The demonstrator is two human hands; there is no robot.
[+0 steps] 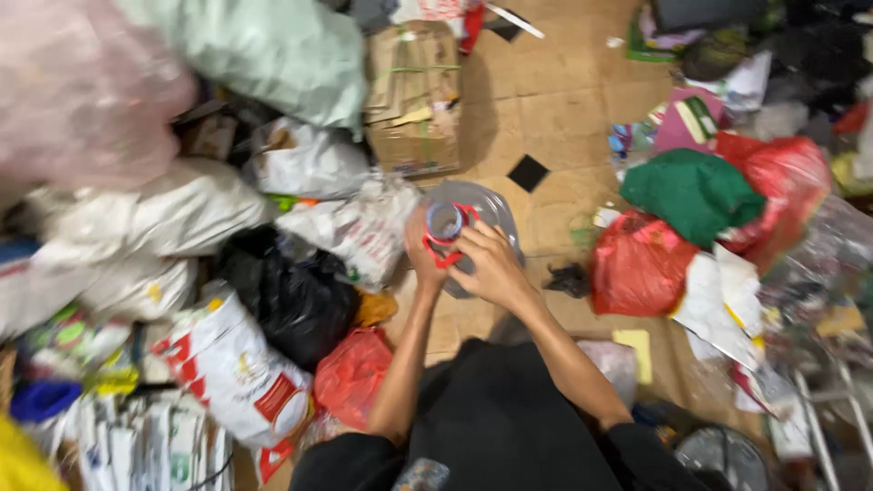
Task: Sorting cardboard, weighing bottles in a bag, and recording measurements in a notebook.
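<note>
Amid floor clutter, both hands (473,259) grasp a clear bottle (468,223), contents unclear.

A flattened brown cardboard box (414,95) is being seen at top centre, and a white sack with red print (238,373) (blurred) is being seen lower left, beside black (291,295) and red bags (352,375).

Flattened cardboard floor (555,109): a small black square (527,173) lies on it, with a bundled cardboard stack (414,95) left of the square, and what seem red bags (641,264) below-right.
</note>
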